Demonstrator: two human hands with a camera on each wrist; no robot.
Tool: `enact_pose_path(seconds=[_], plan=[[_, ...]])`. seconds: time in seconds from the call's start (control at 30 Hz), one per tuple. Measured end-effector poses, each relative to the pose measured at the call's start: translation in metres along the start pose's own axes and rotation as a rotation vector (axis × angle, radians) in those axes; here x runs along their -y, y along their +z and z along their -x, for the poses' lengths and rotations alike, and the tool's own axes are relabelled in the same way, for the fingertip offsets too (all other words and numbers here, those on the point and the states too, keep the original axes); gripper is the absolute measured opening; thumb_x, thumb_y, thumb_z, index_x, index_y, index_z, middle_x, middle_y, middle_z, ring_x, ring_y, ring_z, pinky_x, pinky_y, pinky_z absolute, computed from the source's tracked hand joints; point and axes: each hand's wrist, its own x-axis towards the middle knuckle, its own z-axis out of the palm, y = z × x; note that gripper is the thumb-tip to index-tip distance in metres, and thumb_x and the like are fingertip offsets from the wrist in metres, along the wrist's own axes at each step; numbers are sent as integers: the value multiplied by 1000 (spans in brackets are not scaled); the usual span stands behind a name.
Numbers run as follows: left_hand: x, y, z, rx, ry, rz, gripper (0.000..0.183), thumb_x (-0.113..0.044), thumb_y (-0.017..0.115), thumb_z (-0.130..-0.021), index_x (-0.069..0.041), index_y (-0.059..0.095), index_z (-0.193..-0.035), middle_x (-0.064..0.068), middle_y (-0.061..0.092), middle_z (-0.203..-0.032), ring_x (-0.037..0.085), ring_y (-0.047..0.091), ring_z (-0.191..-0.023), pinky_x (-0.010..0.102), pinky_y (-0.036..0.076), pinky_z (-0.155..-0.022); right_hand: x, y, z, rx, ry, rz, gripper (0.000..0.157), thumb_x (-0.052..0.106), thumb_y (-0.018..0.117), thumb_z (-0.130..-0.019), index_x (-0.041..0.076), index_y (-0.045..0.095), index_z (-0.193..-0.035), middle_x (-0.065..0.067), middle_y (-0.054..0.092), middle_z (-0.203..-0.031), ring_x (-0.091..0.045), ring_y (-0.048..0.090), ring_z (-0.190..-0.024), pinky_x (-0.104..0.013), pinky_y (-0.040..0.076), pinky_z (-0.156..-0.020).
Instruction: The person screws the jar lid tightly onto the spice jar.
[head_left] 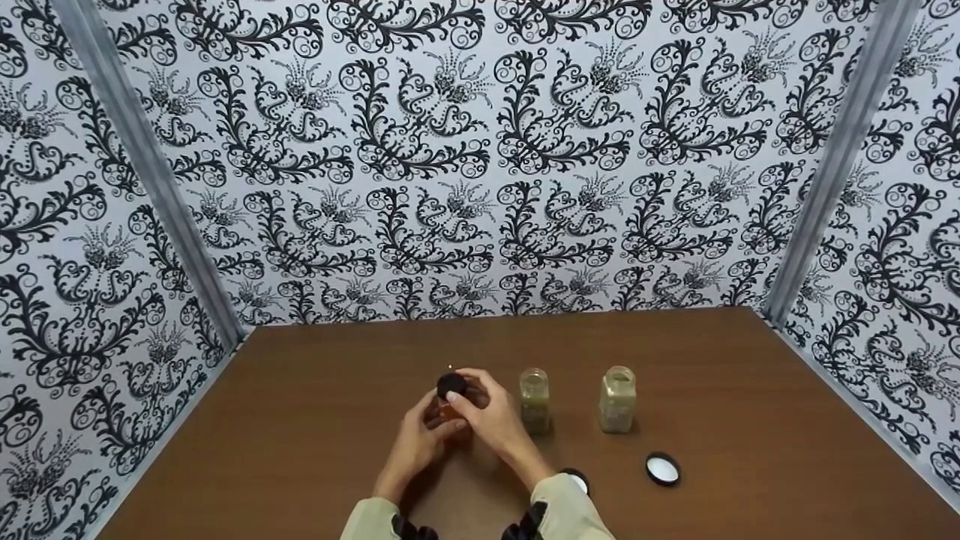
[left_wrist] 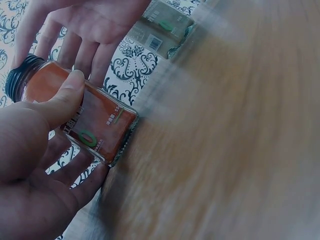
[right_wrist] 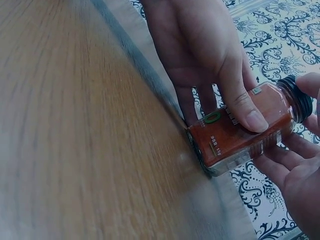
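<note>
A small square glass jar of orange-red powder (left_wrist: 102, 117) stands upright on the brown table. Its black screw lid (head_left: 451, 385) is on. My left hand (head_left: 416, 442) grips the jar's body, thumb across the labelled front and fingers round the far side. With thumb and fingers, my right hand (head_left: 495, 416) holds the black lid from above and the right. In the right wrist view, the right fingers (right_wrist: 307, 85) touch the lid's edge. Right of the hands stand an uncapped jar with green contents (head_left: 535, 412) and an uncapped jar of pale powder (head_left: 618, 405).
A black lid (head_left: 663, 469) lies with its white inside up, at the right of the table (head_left: 315, 420). Another lid (head_left: 577, 480) lies partly hidden by the right sleeve (head_left: 570, 510). Patterned walls (head_left: 450, 150) enclose the table's back and sides.
</note>
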Motion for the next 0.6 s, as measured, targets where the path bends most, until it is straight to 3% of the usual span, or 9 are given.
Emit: enact_pose_path(seconds=[0.3, 0.5, 0.6], plan=[[1, -1, -1, 15, -19, -2, 62, -21, 74, -91, -4, 49, -145, 23, 66, -126, 36, 65, -118, 44, 54, -102, 2, -2, 1, 12, 37, 90, 38, 29, 70, -95, 14, 64, -129, -12, 71, -120, -24, 68, -111, -25, 54, -91], [1, -1, -1, 9, -1, -18, 59, -19, 73, -91, -3, 50, -143, 23, 66, -125, 36, 65, -117, 43, 55, -100, 0, 0, 0, -7, 37, 94, 37, 30, 73, -93, 14, 63, -125, -11, 72, -118, -23, 68, -111, -26, 54, -93], [2, -1, -1, 5, 5, -16, 59, -17, 73, -91, -1, 50, -143, 23, 67, -124, 36, 66, -116, 42, 56, -99, 0, 0, 1, -1, 18, 90, 42, 28, 72, -93, 11, 62, -130, -14, 70, -122, -26, 68, -113, -32, 56, -96]])
